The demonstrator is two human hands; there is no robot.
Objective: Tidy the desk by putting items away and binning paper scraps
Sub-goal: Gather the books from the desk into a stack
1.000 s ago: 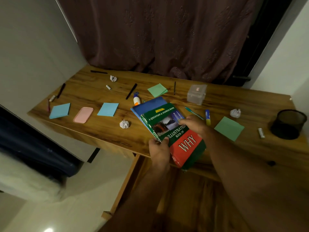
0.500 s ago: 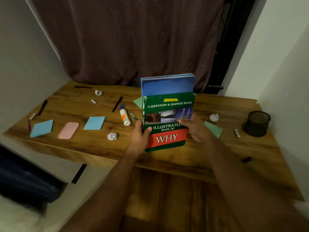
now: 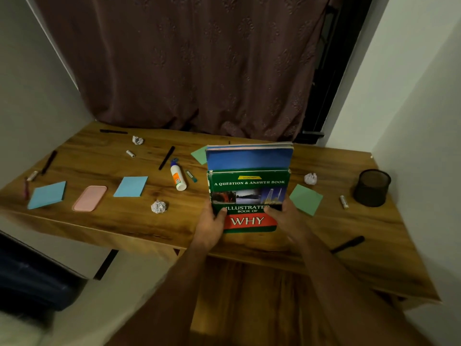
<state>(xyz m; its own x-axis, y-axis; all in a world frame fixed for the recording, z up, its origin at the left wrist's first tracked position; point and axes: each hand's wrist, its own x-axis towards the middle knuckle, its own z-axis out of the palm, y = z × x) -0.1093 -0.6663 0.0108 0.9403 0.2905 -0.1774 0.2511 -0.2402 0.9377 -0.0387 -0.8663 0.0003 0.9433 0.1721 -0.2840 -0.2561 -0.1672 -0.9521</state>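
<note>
Both hands hold a stack upright near the worktop (image 3: 104, 221) front edge: green book (image 3: 248, 193) in front, blue book (image 3: 249, 158) behind. Left hand (image 3: 212, 224) grips the left side, right hand (image 3: 287, 218) the right, thumbs on the cover. Crumpled paper scrap (image 3: 159, 206) lies left of them.

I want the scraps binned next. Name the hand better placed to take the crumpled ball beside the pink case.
Left. The left hand grips the books on the side nearer that paper ball, with bare desk between. The right hand would have to cross the upright books.
</note>
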